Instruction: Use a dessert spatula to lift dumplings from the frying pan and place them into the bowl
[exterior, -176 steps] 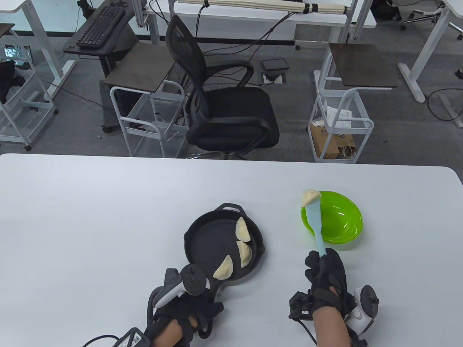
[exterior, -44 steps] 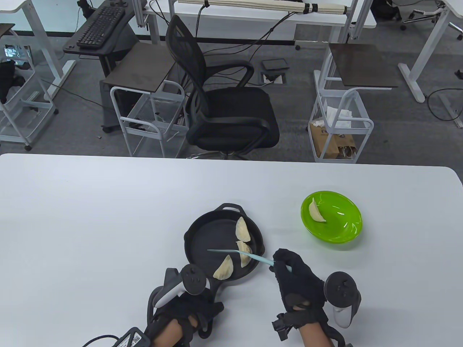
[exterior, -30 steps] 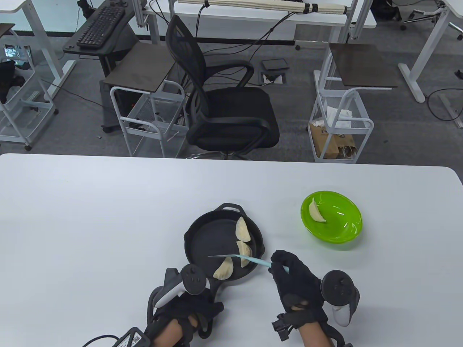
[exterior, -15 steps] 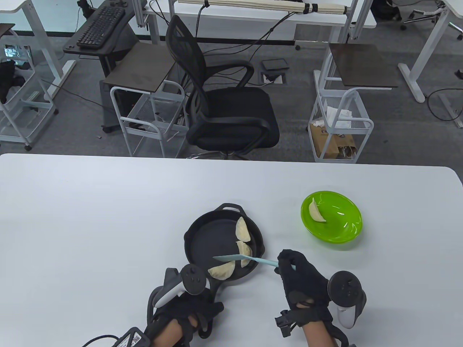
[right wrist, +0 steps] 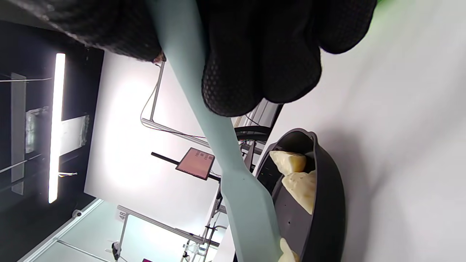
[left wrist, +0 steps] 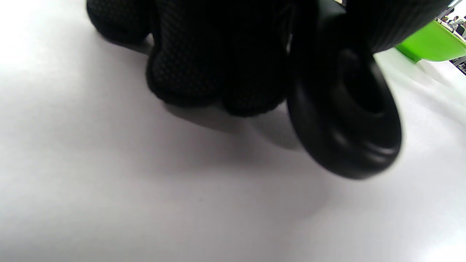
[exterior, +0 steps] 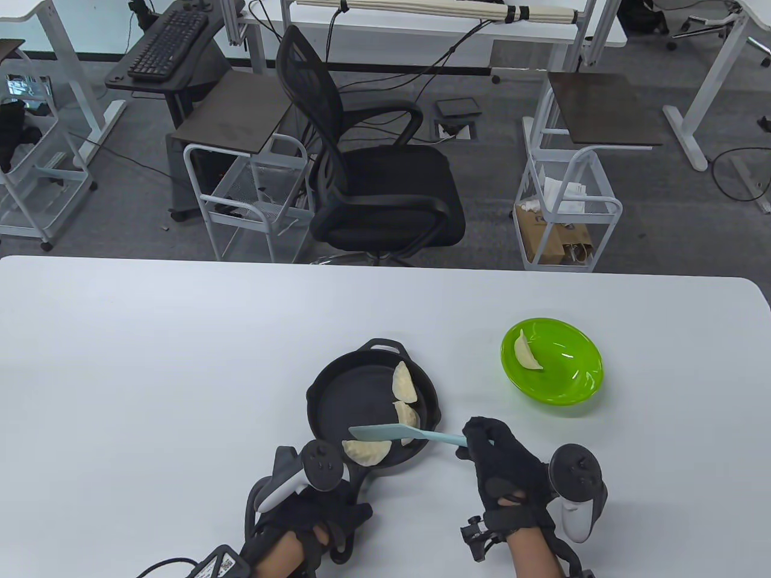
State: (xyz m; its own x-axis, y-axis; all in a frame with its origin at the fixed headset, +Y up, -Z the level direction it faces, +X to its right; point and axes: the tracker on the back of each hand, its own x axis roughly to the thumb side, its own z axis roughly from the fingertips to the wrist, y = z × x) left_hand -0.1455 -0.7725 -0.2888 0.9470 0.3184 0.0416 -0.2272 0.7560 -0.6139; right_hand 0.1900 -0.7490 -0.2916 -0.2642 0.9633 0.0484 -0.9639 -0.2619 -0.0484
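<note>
Table view shows my right hand (exterior: 503, 466) gripping the spatula (exterior: 385, 431), blade touching the dumpling (exterior: 365, 451) at the pan's (exterior: 328, 400) six o'clock. My left hand (exterior: 301, 518) holds the pan handle. I'd slide the blade flat underneath, then carry it level to the bowl (exterior: 572, 385) at two o'clock.

Table view looks down from above me; my wrist views sit close and low, right one sideways, all sharing the frying pan (exterior: 337, 415).

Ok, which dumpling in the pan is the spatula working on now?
In the black cast-iron frying pan, three pale dumplings lie along the right and near side. It is the nearest one, by the handle, lying crosswise just under the light blue spatula.
</note>
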